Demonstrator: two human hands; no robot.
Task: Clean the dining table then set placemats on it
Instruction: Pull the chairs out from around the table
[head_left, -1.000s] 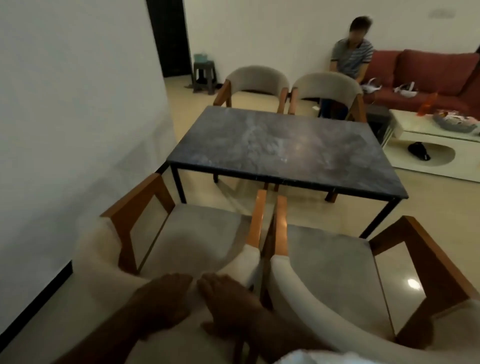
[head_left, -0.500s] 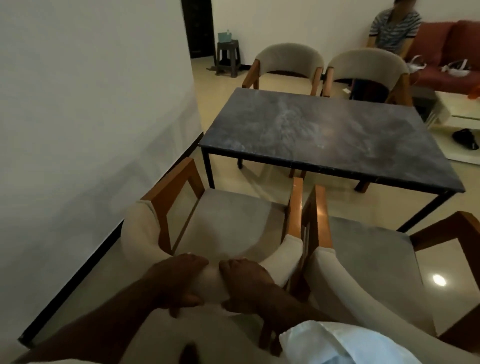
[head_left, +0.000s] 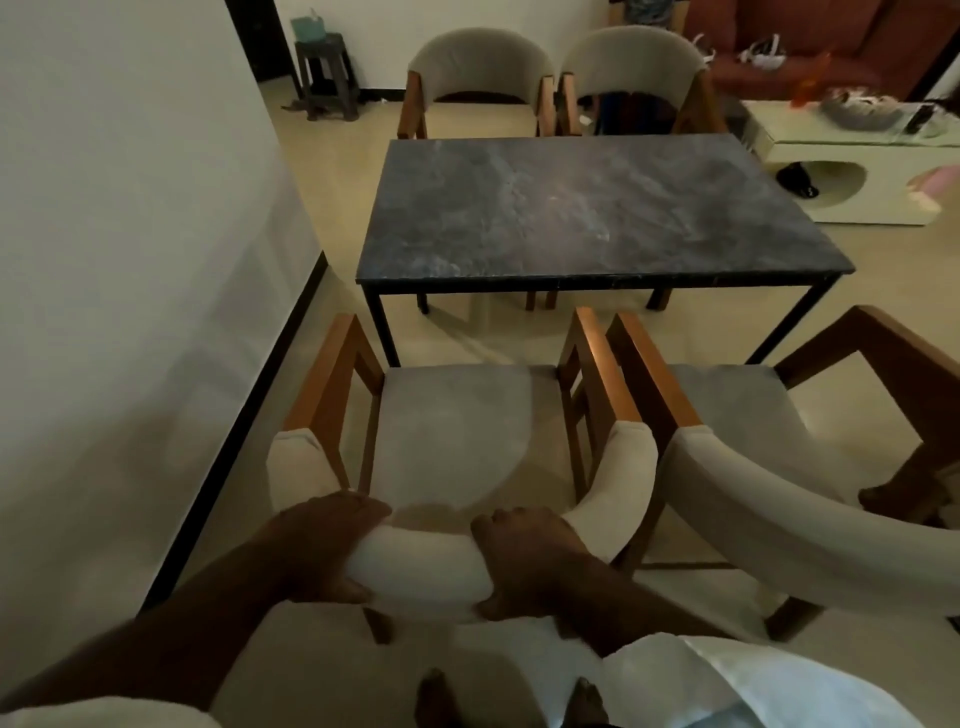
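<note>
Left hand, right hand: grip on chair; dark marbled table

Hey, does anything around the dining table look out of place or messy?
Only the seating: the near left chair and near right chair stand back from the dining table, bare floor between. The left hand and right hand grip the left chair's backrest. No spill shows; the tabletop's pale streaks may be stone pattern.
</note>
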